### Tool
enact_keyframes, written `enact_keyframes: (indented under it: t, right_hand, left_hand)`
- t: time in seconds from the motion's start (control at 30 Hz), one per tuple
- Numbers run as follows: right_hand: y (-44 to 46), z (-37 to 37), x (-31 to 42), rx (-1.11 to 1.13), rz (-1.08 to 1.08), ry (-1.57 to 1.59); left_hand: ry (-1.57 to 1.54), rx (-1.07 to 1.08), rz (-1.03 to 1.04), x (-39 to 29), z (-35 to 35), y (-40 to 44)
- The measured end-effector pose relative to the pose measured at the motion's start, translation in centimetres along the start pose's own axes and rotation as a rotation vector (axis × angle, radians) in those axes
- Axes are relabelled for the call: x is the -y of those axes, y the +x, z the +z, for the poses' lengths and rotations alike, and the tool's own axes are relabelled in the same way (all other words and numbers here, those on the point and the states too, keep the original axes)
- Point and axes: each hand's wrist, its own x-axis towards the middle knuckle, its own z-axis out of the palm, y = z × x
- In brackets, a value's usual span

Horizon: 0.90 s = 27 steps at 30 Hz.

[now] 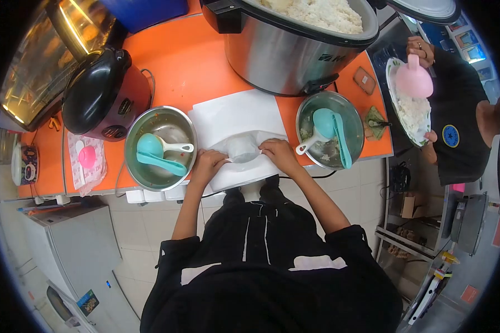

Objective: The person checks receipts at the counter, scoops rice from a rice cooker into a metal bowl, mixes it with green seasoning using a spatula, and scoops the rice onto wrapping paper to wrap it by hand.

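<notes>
A clear plastic bag [242, 148] lies over white paper sheets [236, 114] at the front edge of the orange table. My left hand [208, 165] pinches the bag's left side, and my right hand [279, 154] pinches its right side. Left of my left hand stands a metal bowl [175, 125] holding a turquoise ladle [150, 145] and turquoise tongs [162, 164]. Beyond my right hand, another metal bowl [347, 105] holds a similar ladle [323, 123] and tongs [342, 141].
A large cooker [278, 53] full of rice stands behind the paper. At the left is a black-lidded rice cooker [103, 91]. A phone [364, 80] lies at right. Another person [455, 111] holds a plate of rice [414, 116] and a pink scoop [413, 80].
</notes>
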Motion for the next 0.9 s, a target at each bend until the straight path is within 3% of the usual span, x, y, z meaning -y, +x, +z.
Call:
enact_keyframes:
  t: [0.13, 0.27, 0.33, 0.37, 0.43, 0.47, 0.53, 0.57, 0.63, 0.67, 0.73, 0.87, 0.9]
  right_hand:
    - [1.2, -0.4, 0.0, 0.111, 0.199, 0.132]
    - [1.8, -0.2, 0.8, 0.113, 0.247, 0.029]
    - [2.1, 0.1, 1.7, 0.051, 0.377, 0.020]
    - [2.2, 0.4, 2.1, 0.053, 0.371, 0.021]
    - [2.5, 0.8, 2.8, -0.076, 0.369, -0.237]
    - [3.0, -0.3, 4.0, -0.018, 0.371, -0.309]
    - [4.4, 0.3, 3.7, -0.068, 0.284, -0.456]
    - [5.1, 0.6, 3.5, -0.122, 0.204, -0.603]
    - [6.9, 1.3, 3.4, -0.034, 0.151, -0.632]
    - [7.7, 1.3, 3.4, 0.059, 0.102, -0.663]
    - [9.0, 0.7, 3.5, 0.125, 0.104, -0.649]
    - [9.4, -0.6, 2.7, 0.226, 0.091, -0.551]
    - [9.2, -0.7, 2.4, 0.235, 0.088, -0.544]
  left_hand:
    - [-0.214, -0.064, -0.144, 0.4, 0.4, 0.3]
    - [-0.084, 0.038, -0.306, -0.8, 0.7, 0.7]
    - [-0.048, -0.071, -0.628, -3.2, 0.5, 1.6]
    - [-0.047, -0.076, -0.631, -4.3, 0.6, 2.1]
    - [0.429, -0.384, -0.406, -5.9, 0.8, 3.1]
    - [0.432, -0.390, -0.409, -5.6, 0.7, 3.5]
    - [0.534, -0.318, -0.154, -4.1, 0.2, 4.8]
    - [0.539, -0.323, -0.154, -3.4, 0.1, 5.5]
    - [0.440, 0.202, -0.195, -2.1, -0.2, 7.2]
    - [0.443, 0.199, -0.188, -1.3, -0.6, 8.0]
    - [0.262, 0.359, 0.069, 0.4, -1.5, 9.1]
    - [0.196, 0.424, 0.005, 0.2, -1.2, 9.2]
    - [0.214, 0.255, -0.068, -0.4, -0.4, 8.6]
